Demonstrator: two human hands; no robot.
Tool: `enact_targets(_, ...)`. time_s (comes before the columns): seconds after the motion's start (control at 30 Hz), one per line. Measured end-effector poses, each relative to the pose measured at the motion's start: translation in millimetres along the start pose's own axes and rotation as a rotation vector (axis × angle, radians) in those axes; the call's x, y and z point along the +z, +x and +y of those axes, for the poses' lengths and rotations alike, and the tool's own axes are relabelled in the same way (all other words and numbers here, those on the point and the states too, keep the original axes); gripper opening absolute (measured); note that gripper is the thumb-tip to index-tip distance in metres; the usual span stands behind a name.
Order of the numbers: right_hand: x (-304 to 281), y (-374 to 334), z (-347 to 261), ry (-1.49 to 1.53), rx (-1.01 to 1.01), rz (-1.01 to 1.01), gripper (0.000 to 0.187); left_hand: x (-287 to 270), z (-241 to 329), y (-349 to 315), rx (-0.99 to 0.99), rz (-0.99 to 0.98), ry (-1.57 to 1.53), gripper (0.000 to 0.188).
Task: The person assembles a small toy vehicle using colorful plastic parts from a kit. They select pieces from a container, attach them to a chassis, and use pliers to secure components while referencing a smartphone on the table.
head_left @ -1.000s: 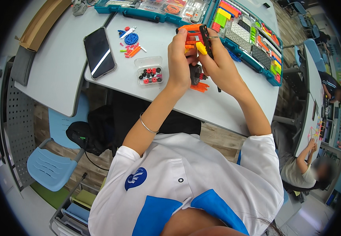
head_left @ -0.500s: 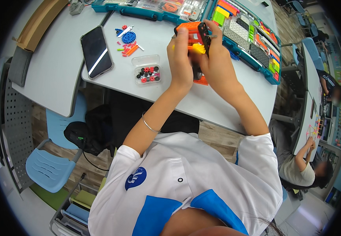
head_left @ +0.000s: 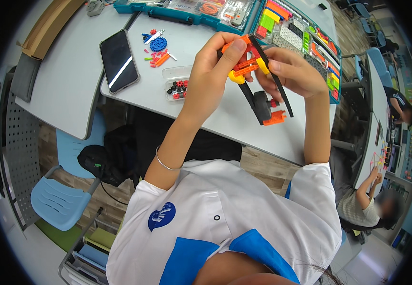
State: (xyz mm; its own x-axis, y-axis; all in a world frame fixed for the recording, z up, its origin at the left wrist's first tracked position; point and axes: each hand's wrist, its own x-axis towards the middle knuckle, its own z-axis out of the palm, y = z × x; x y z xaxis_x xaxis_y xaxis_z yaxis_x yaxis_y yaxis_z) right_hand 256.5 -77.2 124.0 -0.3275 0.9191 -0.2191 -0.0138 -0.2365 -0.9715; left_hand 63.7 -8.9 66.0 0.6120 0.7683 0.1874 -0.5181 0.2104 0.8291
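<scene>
Over the table's front part I hold a plastic building-block model [head_left: 245,69] in both hands. It has orange bars, yellow connectors, long black beams [head_left: 282,96] and a dark wheel [head_left: 263,105] at its lower end, beside an orange piece [head_left: 275,117]. My left hand [head_left: 207,76] grips the orange upper end, its thumb on top. The thumb of my right hand [head_left: 301,72] presses against the right black beam; its other fingers are partly hidden behind the model. Left of my left hand, a clear small box [head_left: 176,72] with red and black parts stands with its lid up.
A dark-screened phone [head_left: 119,61] lies at left. Near it sit a blue gear [head_left: 158,44] and loose pink and orange pins [head_left: 160,60]. Teal parts cases [head_left: 201,20] line the far side. Light blue chairs [head_left: 61,202] stand left; a person [head_left: 365,204] sits at right.
The model has turned and tilted, so its black beams and wheel now show. My right hand has shifted right along its side; my left hand has come slightly lower and left.
</scene>
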Motion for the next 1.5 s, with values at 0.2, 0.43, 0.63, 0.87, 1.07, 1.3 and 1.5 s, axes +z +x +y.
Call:
enact_targets(0.2, 2.7, 1.2, 3.6, 0.108, 0.098, -0.119, 0.039, -4.5, 4.0, -3.5, -0.05, -0.046, -0.027, 0.032)
enact_targets(0.43, 32.0, 6.6, -0.9, -0.163, 0.089, 0.281, 0.035, -9.8, -1.9, -1.7, 0.002, 0.059, 0.084, 0.034)
enact_targets(0.63, 39.3, 8.9, 12.5, -0.528, -0.213, 0.651, 0.038, -14.5, 1.1, 1.0, -0.063, 0.128, 0.091, 0.036)
enact_targets(0.87, 22.3, 15.9, 13.1, -0.353, -0.038, 0.452, 0.039, -11.8, -3.9, -1.6, -0.087, 0.159, -0.054, 0.035)
enact_targets(1.07, -2.3, 15.7, 12.1, 0.143, -0.067, 0.254, 0.05, -14.3, -12.8, 3.2, -0.206, 0.149, -0.006, 0.036)
enact_targets(1.3, -24.0, 19.3, 28.9, 0.43, -0.155, -0.009, 0.052, -10.5, -46.2, 7.3, -0.324, 0.178, 0.281, 0.042)
enact_targets(1.5, -18.6, 24.3, 31.7, 0.335, -0.093, 0.106, 0.051, -17.7, -55.9, 8.8, 0.063, 0.195, 0.602, 0.045)
